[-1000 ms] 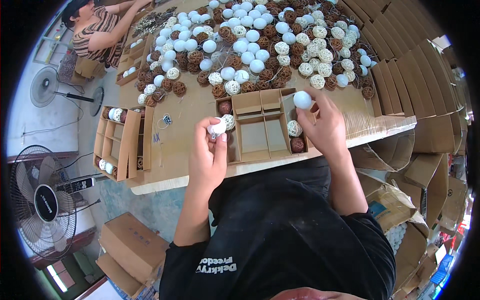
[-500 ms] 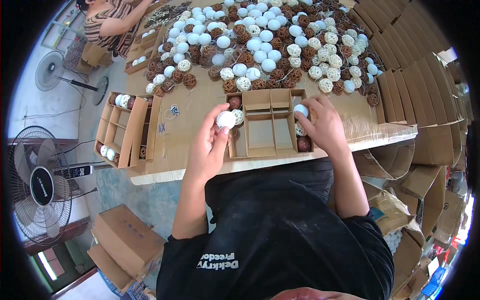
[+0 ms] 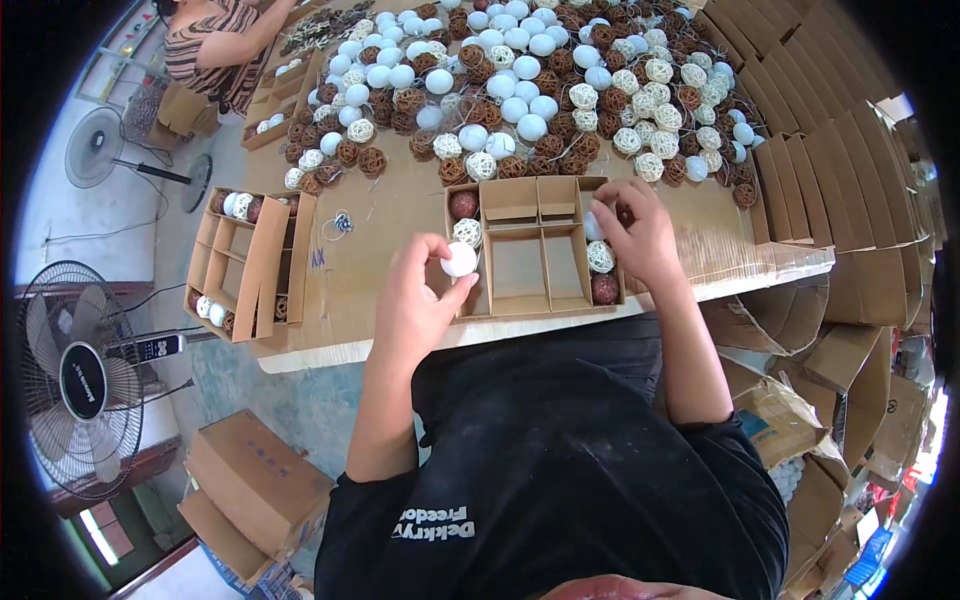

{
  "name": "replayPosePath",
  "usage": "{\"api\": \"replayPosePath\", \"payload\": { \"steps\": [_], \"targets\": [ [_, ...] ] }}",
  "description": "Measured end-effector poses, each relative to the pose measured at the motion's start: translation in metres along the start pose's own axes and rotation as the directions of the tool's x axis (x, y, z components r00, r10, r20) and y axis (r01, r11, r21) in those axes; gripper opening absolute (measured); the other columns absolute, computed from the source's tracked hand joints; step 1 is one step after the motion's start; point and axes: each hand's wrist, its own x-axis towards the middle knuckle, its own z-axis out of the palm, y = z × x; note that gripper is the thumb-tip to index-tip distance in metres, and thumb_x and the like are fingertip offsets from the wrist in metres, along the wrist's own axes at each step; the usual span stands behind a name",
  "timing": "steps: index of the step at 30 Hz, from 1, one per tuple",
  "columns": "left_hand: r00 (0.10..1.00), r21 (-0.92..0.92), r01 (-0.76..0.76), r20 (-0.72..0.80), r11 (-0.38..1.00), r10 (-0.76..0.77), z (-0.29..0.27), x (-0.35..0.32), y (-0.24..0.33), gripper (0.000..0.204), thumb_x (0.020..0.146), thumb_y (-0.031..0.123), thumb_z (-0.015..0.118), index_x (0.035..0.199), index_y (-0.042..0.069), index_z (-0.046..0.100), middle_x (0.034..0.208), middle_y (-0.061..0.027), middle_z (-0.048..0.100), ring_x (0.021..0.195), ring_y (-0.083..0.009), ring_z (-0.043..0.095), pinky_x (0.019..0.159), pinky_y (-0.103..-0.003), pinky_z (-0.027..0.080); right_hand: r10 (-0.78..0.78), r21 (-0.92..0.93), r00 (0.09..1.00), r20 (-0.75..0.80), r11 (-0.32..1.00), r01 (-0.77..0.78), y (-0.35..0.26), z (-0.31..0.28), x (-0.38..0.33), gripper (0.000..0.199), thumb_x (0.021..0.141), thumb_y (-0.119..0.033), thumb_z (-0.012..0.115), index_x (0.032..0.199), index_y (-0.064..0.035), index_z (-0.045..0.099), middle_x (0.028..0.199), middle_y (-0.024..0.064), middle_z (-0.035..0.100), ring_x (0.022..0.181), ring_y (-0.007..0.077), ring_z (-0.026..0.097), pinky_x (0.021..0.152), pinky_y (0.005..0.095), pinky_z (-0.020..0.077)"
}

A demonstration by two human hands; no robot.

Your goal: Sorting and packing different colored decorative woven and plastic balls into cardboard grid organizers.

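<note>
Left hand (image 3: pixel 415 300): fingers pinch white ball (image 3: pixel 460 260) over divided carton (image 3: pixel 530 250) at bench's near edge. Right hand (image 3: pixel 640 235): fingers curl into right-side cell; contents hidden.

Single view, head-mounted, left of fisheye pair. Looks steeply down over wearer's own chest and black shirt (image 3: pixel 560 480) onto table (image 3: pixel 390 250). Forearms enter from lower edge; left hand (image 3: pixel 415 300) and right hand (image 3: pixel 640 235) sit near mid-frame, close to lens. Wide field: table edges bow toward rim, floor and fan (image 3: pixel 85 380) at left, stacked cartons (image 3: pixel 850 200) at right. Upright, unmirrored. No second view to overlap.
</note>
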Motion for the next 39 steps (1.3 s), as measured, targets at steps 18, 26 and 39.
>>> {"api": "replayPosePath", "payload": {
  "steps": [18, 26, 39],
  "targets": [
    [0.963, 0.327, -0.267, 0.134, 0.906, 0.235, 0.002, 0.002, 0.002, 0.027, 0.079, 0.003, 0.082, 0.104, 0.009, 0.072, 0.110, -0.0053, 0.067, 0.105, -0.0296, 0.065, 0.090, -0.041, 0.054, -0.002, 0.119, 0.992, -0.126, 0.993, 0.017, 0.011, 0.007, -0.005, 0.014, 0.095, -0.014, 0.071, 0.106, -0.0071, 0.077, 0.100, 0.0103, 0.068, 0.083, 0.0253, 0.067, 0.075, 0.0350, 0.0532],
    [0.973, 0.343, -0.217, 0.149, 0.914, 0.175, 0.004, 0.003, 0.005, 0.027, 0.080, 0.003, 0.081, 0.104, 0.009, 0.071, 0.114, -0.0062, 0.065, 0.108, -0.0313, 0.064, 0.092, -0.043, 0.054, 0.020, 0.127, 0.993, -0.113, 0.992, -0.005, 0.011, 0.007, -0.006, 0.013, 0.095, -0.013, 0.071, 0.105, -0.0069, 0.076, 0.101, 0.0103, 0.069, 0.084, 0.0254, 0.067, 0.076, 0.0350, 0.0531],
    [0.973, 0.586, -0.208, 0.205, 0.783, 0.105, -0.075, 0.063, 0.021, 0.035, 0.095, 0.023, 0.073, 0.125, 0.006, 0.064, 0.126, -0.0154, 0.064, 0.117, -0.0394, 0.062, 0.098, -0.047, 0.052, 0.038, 0.141, 0.993, -0.115, 0.990, -0.022, 0.014, 0.005, -0.006, 0.013, 0.095, -0.014, 0.071, 0.104, -0.0068, 0.076, 0.097, 0.0100, 0.068, 0.081, 0.0256, 0.066, 0.073, 0.0345, 0.0522]
  ]
}}
